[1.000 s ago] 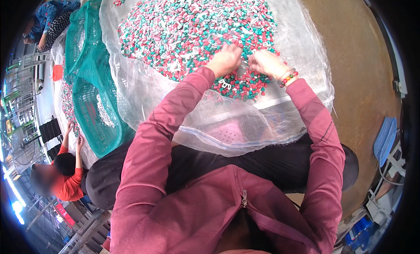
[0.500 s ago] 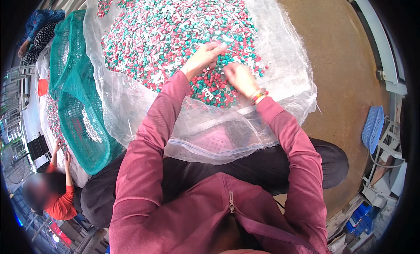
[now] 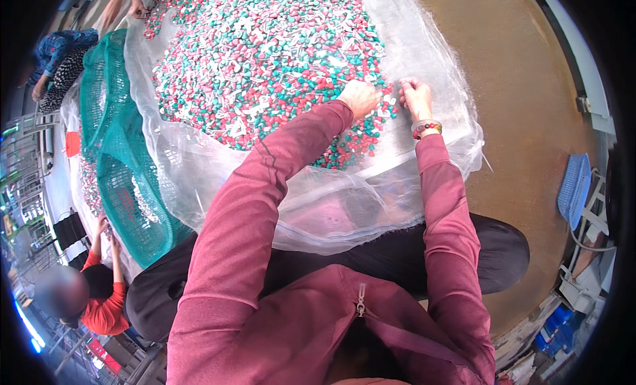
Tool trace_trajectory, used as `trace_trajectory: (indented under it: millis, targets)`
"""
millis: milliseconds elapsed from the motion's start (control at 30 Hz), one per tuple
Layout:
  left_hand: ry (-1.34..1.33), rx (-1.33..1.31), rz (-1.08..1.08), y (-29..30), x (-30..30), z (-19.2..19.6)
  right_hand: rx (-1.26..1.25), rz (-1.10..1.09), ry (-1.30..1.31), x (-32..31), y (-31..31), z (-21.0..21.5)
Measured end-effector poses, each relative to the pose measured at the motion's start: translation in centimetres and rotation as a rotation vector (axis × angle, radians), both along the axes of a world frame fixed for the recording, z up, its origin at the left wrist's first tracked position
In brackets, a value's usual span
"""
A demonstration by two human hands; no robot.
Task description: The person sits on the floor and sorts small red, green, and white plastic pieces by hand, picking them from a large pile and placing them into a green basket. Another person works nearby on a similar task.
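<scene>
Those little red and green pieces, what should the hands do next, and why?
Probably pinch one white piece out of the heap. Both the left hand and the right hand rest on the near edge of the red, green and white pieces, where white bits lie scattered.

Fingertips of left hand (image 3: 358,97) and right hand (image 3: 415,97) curled out of sight among small red, green and white pieces (image 3: 265,54), anything pinched too small to tell, heap cut off at top edge, face of person in red (image 3: 99,299) blurred.
</scene>
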State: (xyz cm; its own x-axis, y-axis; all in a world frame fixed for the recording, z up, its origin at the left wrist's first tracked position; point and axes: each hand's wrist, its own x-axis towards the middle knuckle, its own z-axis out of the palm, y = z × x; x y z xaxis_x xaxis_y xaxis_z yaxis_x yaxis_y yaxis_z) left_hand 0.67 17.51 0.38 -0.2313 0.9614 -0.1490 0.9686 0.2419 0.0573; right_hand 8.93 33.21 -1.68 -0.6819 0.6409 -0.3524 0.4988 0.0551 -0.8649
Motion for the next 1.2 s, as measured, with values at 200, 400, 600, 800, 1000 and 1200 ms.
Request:
trace_trajectory:
  millis: [200, 400, 600, 800, 1000, 1200]
  targets:
    - [-0.294, 0.125, 0.252, -4.4, -0.4, 0.1, 0.275, 0.207, -0.058, -0.7, -1.2, 1.2]
    - [-1.269, 0.551, 0.826, -9.9, -1.3, 2.6, 0.857, 0.565, -0.181, 0.0, -5.1, 1.0]
    - [-2.176, 0.845, 0.665, -10.8, -2.9, 4.2, 0.602, 0.631, -0.337, -1.6, -4.2, 0.0]
    - [-1.840, 0.438, 0.919, -8.8, -2.6, 3.1, -0.498, 0.509, -0.059, -1.3, -1.6, 1.9]
    - [-1.960, 0.350, 0.857, -8.7, -2.8, 3.2, -0.947, 0.453, 0.346, 0.3, -1.0, 2.9]
    - [-0.534, -0.116, 0.496, -9.7, -3.9, 5.9, -0.482, 0.704, 0.028, -0.7, -1.9, 2.8]
